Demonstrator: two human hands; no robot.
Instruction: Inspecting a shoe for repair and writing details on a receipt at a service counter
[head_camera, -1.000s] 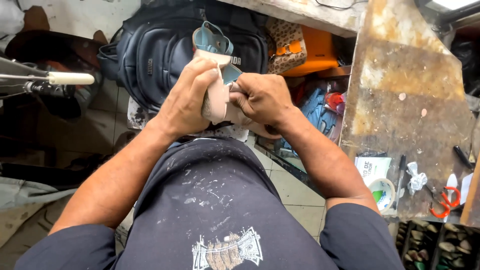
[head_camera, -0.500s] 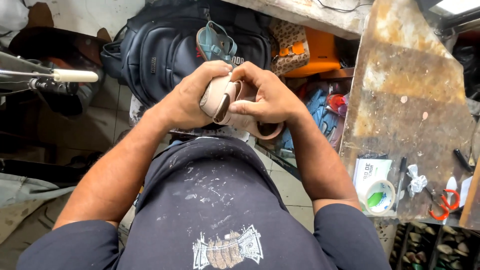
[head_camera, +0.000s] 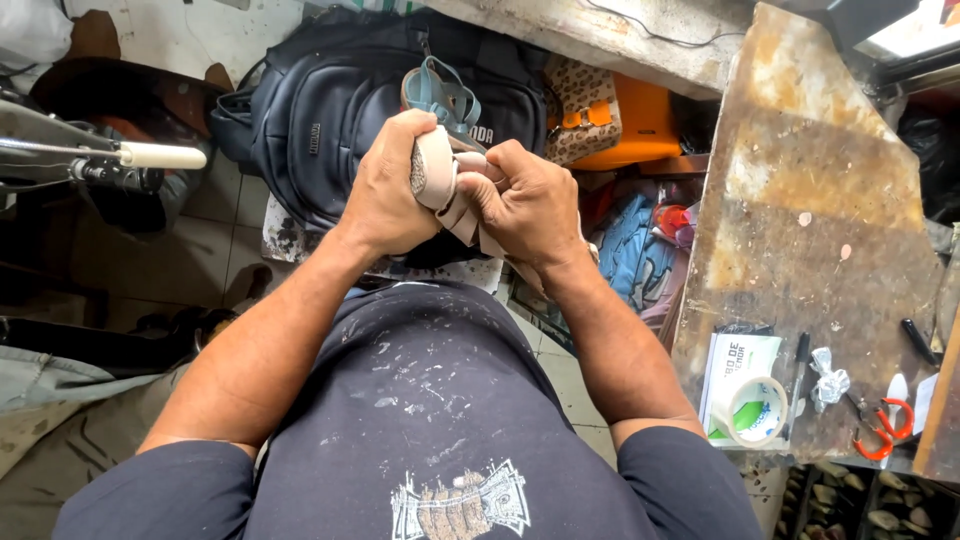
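Observation:
Both hands grip a beige sandal (head_camera: 437, 170) held up in front of my chest, above my dark-aproned lap. My left hand (head_camera: 385, 190) wraps around its sole from the left, fingers curled over the top edge. My right hand (head_camera: 525, 205) presses on the beige straps (head_camera: 470, 220) from the right, thumb against the sole. A teal strappy sandal (head_camera: 440, 95) lies just behind the hands on a black backpack (head_camera: 330, 100).
A worn, stained workbench (head_camera: 810, 220) stands at the right with a tape roll (head_camera: 757, 410), a marker, a crumpled foil scrap and red-handled scissors (head_camera: 880, 430). An orange box (head_camera: 640, 125) and a leopard-print bag sit behind. A white-handled tool (head_camera: 160, 155) juts in from the left.
The hands have turned the beige sandal and lifted it slightly; the right hand has shifted from the sole's edge onto the straps, pressing closer to the left hand.

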